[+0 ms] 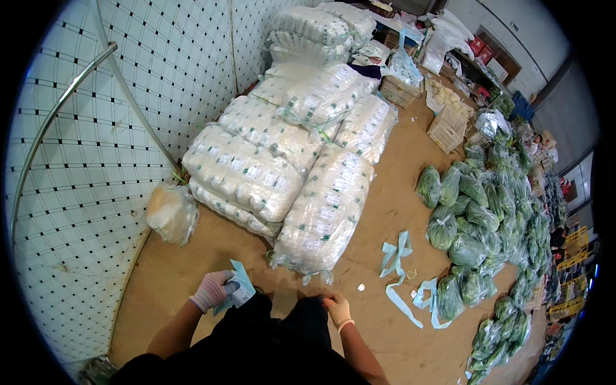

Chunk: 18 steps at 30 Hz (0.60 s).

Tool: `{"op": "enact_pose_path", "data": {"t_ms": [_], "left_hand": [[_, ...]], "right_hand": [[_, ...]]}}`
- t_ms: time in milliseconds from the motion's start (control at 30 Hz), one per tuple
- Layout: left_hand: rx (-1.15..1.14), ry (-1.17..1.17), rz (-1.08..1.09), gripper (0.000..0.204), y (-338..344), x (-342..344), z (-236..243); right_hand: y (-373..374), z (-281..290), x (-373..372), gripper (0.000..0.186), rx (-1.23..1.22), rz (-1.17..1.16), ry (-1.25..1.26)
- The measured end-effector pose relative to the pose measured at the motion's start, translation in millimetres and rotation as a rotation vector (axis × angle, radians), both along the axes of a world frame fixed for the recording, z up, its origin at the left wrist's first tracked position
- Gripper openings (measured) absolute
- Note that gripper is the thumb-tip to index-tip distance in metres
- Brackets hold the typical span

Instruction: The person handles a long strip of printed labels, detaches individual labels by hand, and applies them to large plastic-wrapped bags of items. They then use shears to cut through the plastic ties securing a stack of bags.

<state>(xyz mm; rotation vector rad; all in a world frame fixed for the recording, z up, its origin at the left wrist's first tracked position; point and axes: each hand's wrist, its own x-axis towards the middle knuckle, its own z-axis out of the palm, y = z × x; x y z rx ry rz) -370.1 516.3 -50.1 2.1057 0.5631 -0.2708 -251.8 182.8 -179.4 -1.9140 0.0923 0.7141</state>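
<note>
My left hand, in a pale knit glove with grey fingers, is closed around a folded light blue paper strip that looks like label backing. The strip sticks out above and below the fingers, beside my dark-clothed left knee. My right hand, in a light glove, is beside the right knee with its fingers bent together; anything between them is too small to make out. Just ahead lies a large clear plastic sack packed with small white packages, with rows of white labels on top. Similar sacks are stacked to its left and behind.
Loose light blue strips lie on the brown floor to the right. Beyond them spreads a heap of bagged green vegetables. Cardboard boxes stand farther back. A tiled wall and a clear bag are at left.
</note>
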Motion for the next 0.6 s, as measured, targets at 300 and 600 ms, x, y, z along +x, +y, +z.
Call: {"op": "enact_pose_path", "data": {"t_ms": [300,600], "left_hand": [[-0.090,-0.219,-0.439,0.030,-174,144,9],[-0.320,-0.173,-0.764,0.029,-366,226,51]], "right_hand": [[-170,41,-22,0.023,0.164,-0.484,0.227],[-319,68,4,0.023,0.150,-0.687,0.182]]}}
